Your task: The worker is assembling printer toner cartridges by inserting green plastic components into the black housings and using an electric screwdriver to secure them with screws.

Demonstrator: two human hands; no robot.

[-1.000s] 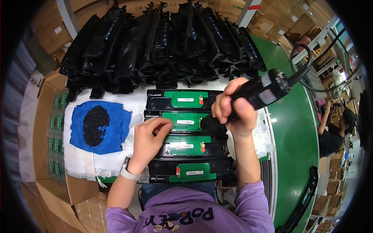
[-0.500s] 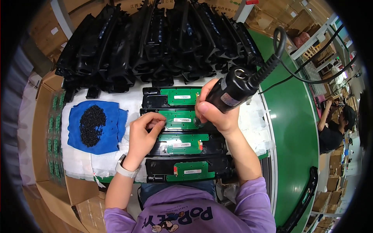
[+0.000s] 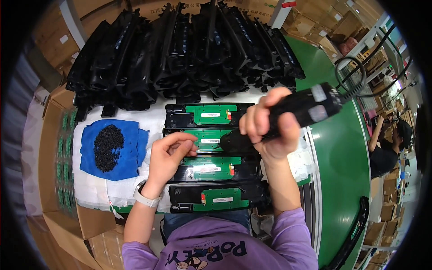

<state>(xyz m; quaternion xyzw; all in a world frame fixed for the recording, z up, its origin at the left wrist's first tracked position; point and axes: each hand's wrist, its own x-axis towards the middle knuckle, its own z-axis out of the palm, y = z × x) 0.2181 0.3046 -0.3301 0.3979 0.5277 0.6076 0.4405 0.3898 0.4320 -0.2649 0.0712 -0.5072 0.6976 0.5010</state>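
Over the second green board (image 3: 206, 135) from the top in a column of four, as the head view shows, the right hand (image 3: 271, 125) is wrapped round a black driver (image 3: 302, 109), tilted, its tip near the board's middle. At the board's left end is the left hand (image 3: 170, 150), thumb and fingertips close together; whether they pinch anything cannot be told. Further left, small black pieces (image 3: 107, 150) lie on a blue cloth (image 3: 131, 157).
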